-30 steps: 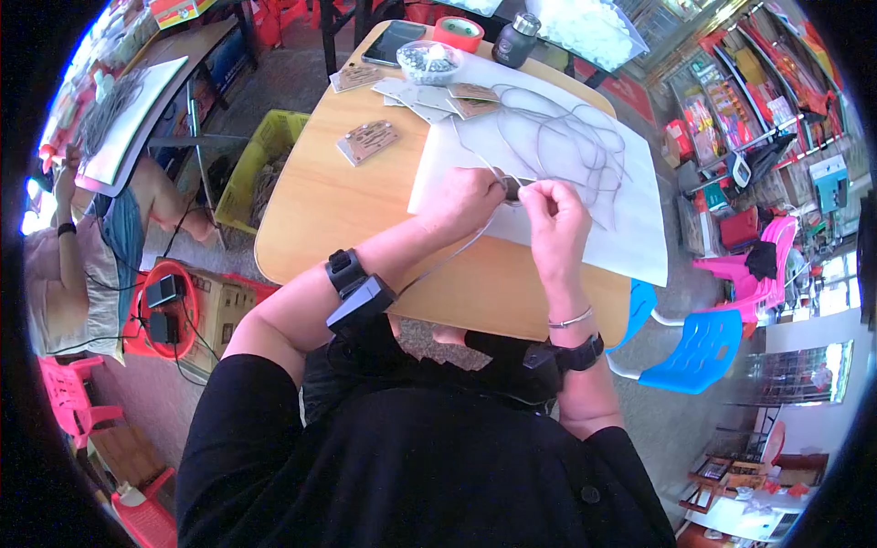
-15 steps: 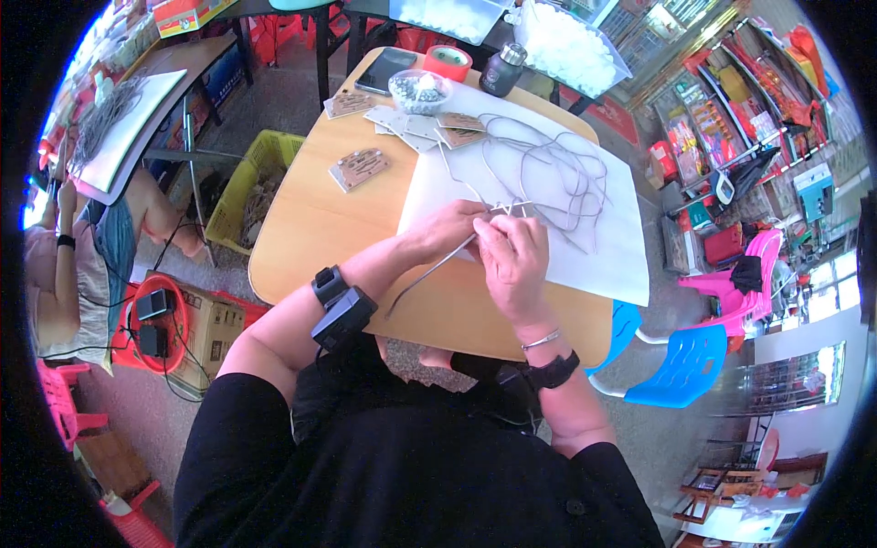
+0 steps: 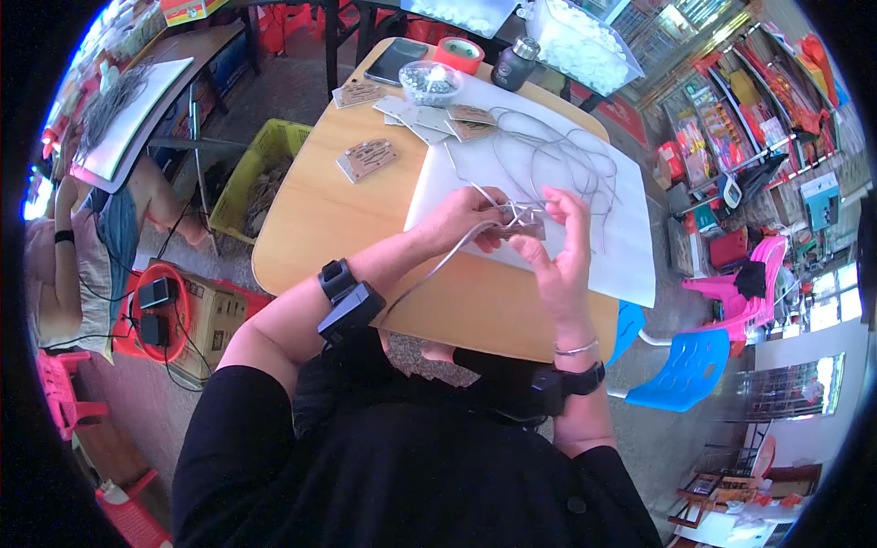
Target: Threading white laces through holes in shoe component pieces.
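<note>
My left hand (image 3: 457, 219) is closed on the left part of a small brown board (image 3: 528, 231), with pale grey cord crossing its face. One tail of this grey cord (image 3: 437, 269) curves from the board down over the table's near edge. At the board's right side, my right hand (image 3: 564, 265) has thumb and fingers spread apart, and I see nothing gripped in it. Beyond my hands, long loose loops of grey cord (image 3: 585, 164) lie on a white sheet (image 3: 626, 247). A similar board (image 3: 370, 159) with dark markings lies on the wooden table (image 3: 311, 215) to the left.
Along the table's far side are a stack of flat boards (image 3: 429, 126), a clear bowl (image 3: 431, 84) of small pieces, a phone (image 3: 398, 62), a roll of red tape (image 3: 459, 53) and a dark bottle (image 3: 514, 66). A blue chair (image 3: 681, 370) stands at the right; another person (image 3: 68, 265) sits at the left.
My right hand has let go of the cord at the board and moved right, its fingers spreading. More of the board shows, still in my left hand. The whole view has shifted slightly.
</note>
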`<control>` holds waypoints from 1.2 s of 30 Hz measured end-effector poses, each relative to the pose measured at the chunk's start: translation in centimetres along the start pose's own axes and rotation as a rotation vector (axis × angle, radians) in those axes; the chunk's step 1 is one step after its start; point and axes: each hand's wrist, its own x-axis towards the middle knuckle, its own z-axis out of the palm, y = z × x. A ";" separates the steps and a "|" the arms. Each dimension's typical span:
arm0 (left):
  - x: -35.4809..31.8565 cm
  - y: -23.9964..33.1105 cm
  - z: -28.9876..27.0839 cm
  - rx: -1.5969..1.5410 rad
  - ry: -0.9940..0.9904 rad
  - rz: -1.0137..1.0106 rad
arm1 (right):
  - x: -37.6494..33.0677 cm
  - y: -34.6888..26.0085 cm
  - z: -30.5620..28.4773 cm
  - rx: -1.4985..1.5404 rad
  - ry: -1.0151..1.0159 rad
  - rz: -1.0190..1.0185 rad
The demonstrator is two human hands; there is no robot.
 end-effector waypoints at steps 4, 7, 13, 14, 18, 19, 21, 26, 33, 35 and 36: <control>-0.2 0.2 0.1 0.008 -0.021 -0.004 | -2.3 3.8 -1.0 0.045 -0.203 0.204; 0.0 0.3 -0.3 0.182 -0.132 -0.026 | -3.2 4.8 -0.8 0.095 -0.190 0.318; -0.8 1.2 0.3 0.354 -0.115 0.204 | -4.0 6.5 -0.9 0.116 -0.005 0.554; -0.7 1.0 0.6 0.311 -0.070 0.189 | -4.2 6.3 -0.5 0.143 -0.032 0.524; 0.3 -0.3 0.3 0.003 0.041 0.023 | -5.4 6.1 1.1 -0.069 -0.132 0.381; 0.5 -0.3 0.2 0.007 0.041 0.018 | -5.4 6.2 1.1 -0.065 -0.130 0.386; 0.4 -0.2 -0.1 0.215 0.241 0.010 | -5.2 5.6 1.0 -0.254 -0.204 0.243; 1.0 -0.8 -1.9 -0.127 0.360 0.125 | -4.2 2.9 1.1 -0.206 -0.299 -0.103; 0.5 -0.3 -1.3 -0.158 0.334 0.056 | -5.0 2.5 1.1 -0.322 -0.340 -0.213; 0.7 -0.6 -1.7 -0.142 0.308 0.049 | -5.3 2.3 1.2 -0.314 -0.337 -0.193; 0.7 -0.4 -1.7 -0.134 0.281 0.041 | -5.4 2.3 1.1 -0.309 -0.341 -0.173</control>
